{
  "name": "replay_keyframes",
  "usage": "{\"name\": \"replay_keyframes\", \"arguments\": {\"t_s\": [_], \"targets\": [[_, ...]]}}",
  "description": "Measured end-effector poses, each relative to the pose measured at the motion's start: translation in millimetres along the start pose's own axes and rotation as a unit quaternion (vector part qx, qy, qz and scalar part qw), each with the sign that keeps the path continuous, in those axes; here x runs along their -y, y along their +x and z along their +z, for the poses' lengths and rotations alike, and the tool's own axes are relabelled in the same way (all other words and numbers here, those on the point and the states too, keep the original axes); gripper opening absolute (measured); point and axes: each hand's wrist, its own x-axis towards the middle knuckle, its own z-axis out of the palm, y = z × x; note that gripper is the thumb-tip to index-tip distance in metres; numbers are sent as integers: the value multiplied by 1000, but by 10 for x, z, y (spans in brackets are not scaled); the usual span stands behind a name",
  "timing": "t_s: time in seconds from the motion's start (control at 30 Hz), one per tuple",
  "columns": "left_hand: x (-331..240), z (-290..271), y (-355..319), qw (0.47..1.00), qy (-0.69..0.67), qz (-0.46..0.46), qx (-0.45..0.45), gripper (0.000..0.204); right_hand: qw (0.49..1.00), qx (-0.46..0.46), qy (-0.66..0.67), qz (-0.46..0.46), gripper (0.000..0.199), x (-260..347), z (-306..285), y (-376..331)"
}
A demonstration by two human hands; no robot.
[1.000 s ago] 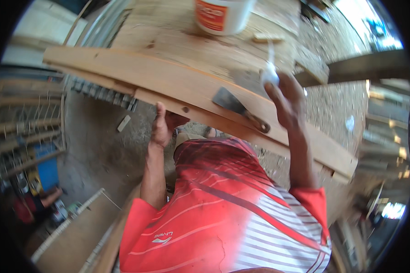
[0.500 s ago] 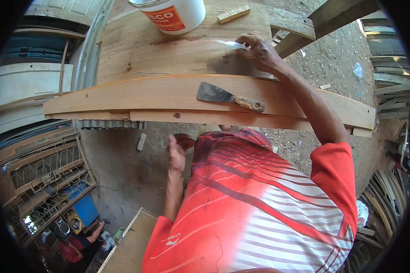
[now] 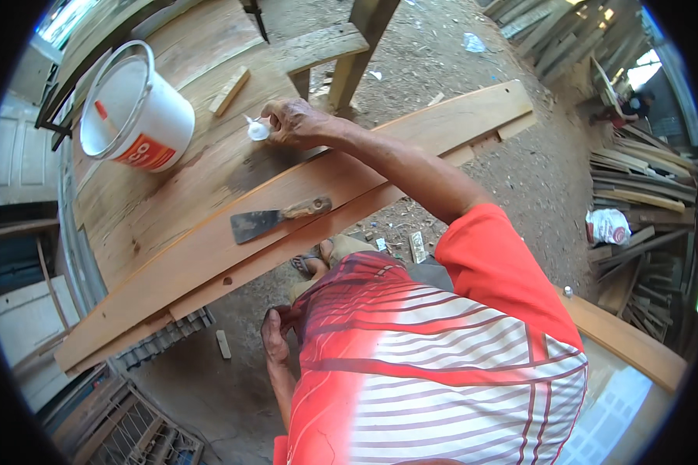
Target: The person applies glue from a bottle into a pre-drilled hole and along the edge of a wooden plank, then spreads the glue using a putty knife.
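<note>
Scene has swung ccw since the prior frame: board [image 3: 171, 267] now runs 8 to 2 o'clock, bucket [image 3: 159, 116] at 10. R hand [image 3: 291, 122] (back up, palm hidden) reaches across it, fingers clamped on white bottle [image 3: 257, 132], approx. 11 o'clock, just past board's far edge; bottle's base hard to make out. L hand [image 3: 274, 333], 7 o'clock, hangs w/ fingers curled, partly hidden by shirt [image 3: 442, 349]; can't tell its grip. Scraper [image 3: 257, 225] lies on board.
</note>
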Motion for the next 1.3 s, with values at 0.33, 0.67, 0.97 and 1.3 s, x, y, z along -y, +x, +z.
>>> {"name": "replay_keyframes", "arguments": {"t_s": [0.33,0.67,0.97,1.3], "targets": [[-36,485,244,987,51,-74,137,55,962,-253,-39,-94,35,-85,-675,-1448],[551,253,-390,942,123,-252,-183,51,957,-255,-119,69,68,-1448,-3099,-2012],[1570,2051,397,892,372,-201,-160,48,985,-146,-95,-11,52,-3494,-4027,-2729],[248,5110,633,939,182,-93,-276,46,952,-25,287,103,45,-4147,-3746,-2805]]}}
